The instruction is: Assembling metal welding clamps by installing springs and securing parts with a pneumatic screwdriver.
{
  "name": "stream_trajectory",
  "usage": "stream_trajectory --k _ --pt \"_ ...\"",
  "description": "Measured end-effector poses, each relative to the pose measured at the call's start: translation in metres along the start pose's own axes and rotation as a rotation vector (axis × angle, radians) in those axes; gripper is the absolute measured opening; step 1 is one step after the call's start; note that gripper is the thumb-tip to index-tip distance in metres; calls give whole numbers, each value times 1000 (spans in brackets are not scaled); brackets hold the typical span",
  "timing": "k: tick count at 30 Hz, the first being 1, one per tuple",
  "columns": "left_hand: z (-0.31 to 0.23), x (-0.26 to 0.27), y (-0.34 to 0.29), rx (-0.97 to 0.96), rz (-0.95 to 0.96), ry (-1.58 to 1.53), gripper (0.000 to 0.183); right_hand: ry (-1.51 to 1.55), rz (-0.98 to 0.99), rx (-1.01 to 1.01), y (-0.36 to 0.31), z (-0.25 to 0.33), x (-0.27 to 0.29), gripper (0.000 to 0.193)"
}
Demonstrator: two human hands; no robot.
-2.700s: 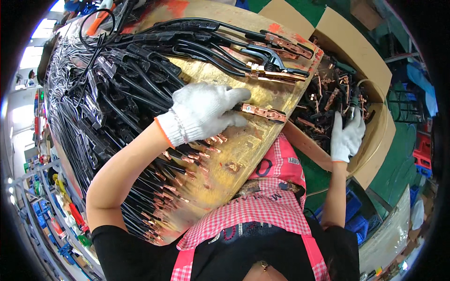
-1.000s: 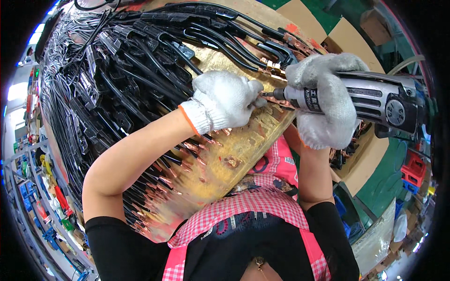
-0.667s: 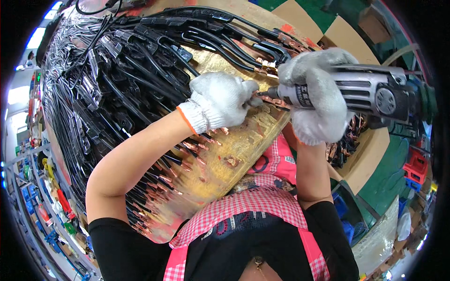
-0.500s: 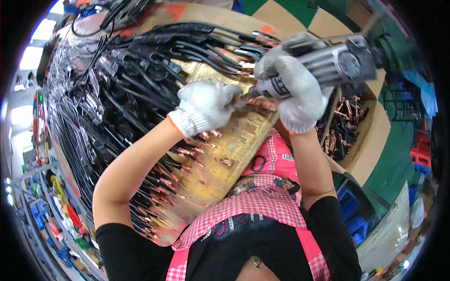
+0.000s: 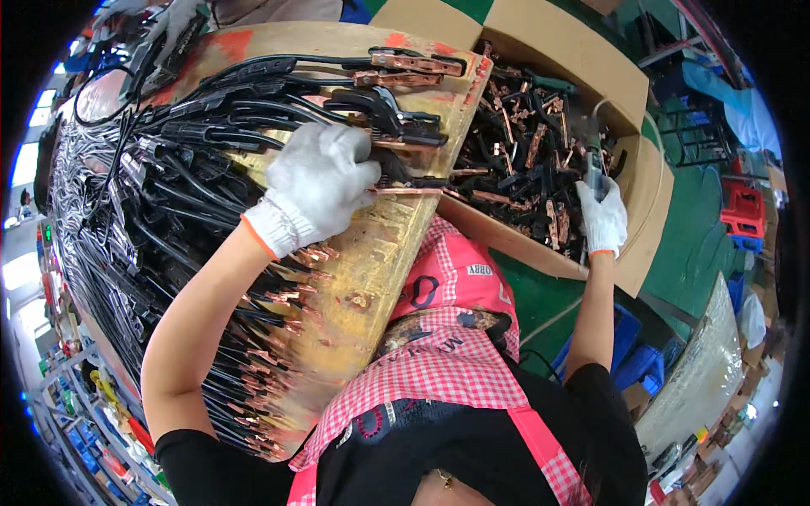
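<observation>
My left hand (image 5: 325, 177), in a white knitted glove, is closed by a black clamp with copper jaws (image 5: 396, 173) at the edge of the wooden table (image 5: 380, 261). Its fingers curl around the clamp's near end, partly hiding it. Over the right side of an open cardboard box, my gloved right hand (image 5: 604, 218) grips the grey end of a power screwdriver (image 5: 594, 164), whose far part is blurred. Several copper-jawed clamps (image 5: 413, 66) on black cables lie on the table just beyond my left hand.
The cardboard box (image 5: 654, 202) holds a heap of loose black and copper clamp parts (image 5: 515, 169). Black cables (image 5: 169, 219) with bare copper ends cover the table's left side. Blue crates (image 5: 637, 363) and a red plastic stool (image 5: 742, 207) stand on the green floor at right.
My right hand has carried the screwdriver away from the left hand, rightward over the box. My left hand has shifted slightly left. The view has swung, showing more of the box.
</observation>
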State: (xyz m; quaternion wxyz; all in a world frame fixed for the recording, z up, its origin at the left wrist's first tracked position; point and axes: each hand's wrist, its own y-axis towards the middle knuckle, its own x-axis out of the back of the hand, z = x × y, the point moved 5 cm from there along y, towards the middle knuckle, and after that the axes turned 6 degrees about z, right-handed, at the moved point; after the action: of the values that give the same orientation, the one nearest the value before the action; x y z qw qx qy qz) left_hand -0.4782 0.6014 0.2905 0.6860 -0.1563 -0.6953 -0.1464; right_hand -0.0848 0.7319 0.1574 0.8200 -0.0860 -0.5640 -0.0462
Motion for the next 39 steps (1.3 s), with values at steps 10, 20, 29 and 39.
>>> stream_trajectory --k 10,20,29,39 --pt "30 7 13 406 40 -417 27 -160 261 943 -59 167 -101 34" --pt "46 80 -79 253 -106 8 21 345 268 777 -52 138 -118 25" --pt "36 35 -91 255 561 135 20 1984 744 38 -69 111 -30 44" --pt "24 -10 -49 -33 603 245 15 588 362 1036 -157 212 -9 31"
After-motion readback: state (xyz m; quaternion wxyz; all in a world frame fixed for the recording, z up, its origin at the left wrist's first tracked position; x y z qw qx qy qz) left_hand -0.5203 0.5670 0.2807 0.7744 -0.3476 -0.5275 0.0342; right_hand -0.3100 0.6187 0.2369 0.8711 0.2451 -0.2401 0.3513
